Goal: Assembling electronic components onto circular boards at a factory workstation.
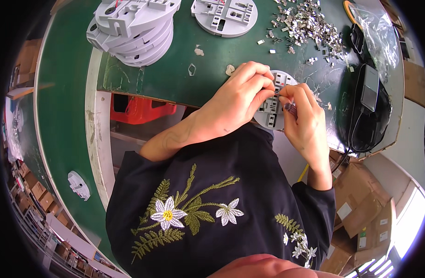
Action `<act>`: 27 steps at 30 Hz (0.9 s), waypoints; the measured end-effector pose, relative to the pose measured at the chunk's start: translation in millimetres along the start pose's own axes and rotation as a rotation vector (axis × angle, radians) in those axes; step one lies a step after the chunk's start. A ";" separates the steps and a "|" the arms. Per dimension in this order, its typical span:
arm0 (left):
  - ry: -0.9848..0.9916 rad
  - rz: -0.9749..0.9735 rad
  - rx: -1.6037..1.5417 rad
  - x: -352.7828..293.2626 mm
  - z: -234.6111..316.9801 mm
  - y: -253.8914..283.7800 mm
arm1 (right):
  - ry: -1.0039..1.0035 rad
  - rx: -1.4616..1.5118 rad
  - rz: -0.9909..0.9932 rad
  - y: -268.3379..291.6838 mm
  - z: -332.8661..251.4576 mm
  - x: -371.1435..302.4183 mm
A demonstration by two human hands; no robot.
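A round grey plastic base with slots and raised blocks lies at the near edge of the green table, partly covered by both hands. My left hand reaches over its left side with thumb and fingertips pinched together; whatever is between them is too small to make out. From the right, my right hand is closed around a thin tool with a dark, rounded handle. Its tip meets the left fingertips over the base, and the tip's shape is hidden.
Stacked grey bases stand at the back left, and another base lies behind my hands. Small metal clips are heaped at the back right. A black device with a cable sits on the right. A red stool is under the table.
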State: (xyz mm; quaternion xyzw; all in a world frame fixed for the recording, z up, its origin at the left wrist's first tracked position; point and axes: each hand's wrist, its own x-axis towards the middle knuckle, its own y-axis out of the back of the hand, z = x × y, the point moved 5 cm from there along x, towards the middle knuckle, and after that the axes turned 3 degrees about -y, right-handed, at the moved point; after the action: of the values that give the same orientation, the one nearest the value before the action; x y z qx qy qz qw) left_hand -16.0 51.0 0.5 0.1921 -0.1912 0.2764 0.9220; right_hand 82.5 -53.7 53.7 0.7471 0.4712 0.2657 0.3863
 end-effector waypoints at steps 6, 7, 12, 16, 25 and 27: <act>-0.005 0.006 0.004 -0.7 -0.9 -1.3 | 0.038 -0.213 -0.086 2.5 -12.7 5.3; -0.005 0.010 0.005 -0.9 -1.4 -1.5 | 0.057 -0.304 -0.134 2.1 -16.0 8.1; 0.009 0.028 -0.006 -1.3 -1.4 -0.5 | 0.127 -0.398 -0.224 1.0 -18.6 19.3; -0.020 0.035 0.029 1.5 4.3 3.4 | 0.086 -0.194 -0.184 10.6 -13.9 19.4; -0.239 -0.089 0.330 14.1 20.2 -1.8 | -0.301 0.540 0.155 47.8 21.8 -4.3; -0.266 -0.056 0.302 13.9 18.8 -3.5 | -0.175 0.787 0.181 44.9 24.6 -4.0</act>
State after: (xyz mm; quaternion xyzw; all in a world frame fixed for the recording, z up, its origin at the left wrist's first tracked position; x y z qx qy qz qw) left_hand -7.8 45.8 22.1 0.3684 -0.2620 0.2483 0.8567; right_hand 122.0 -76.9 76.9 0.8961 0.4344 0.0335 0.0848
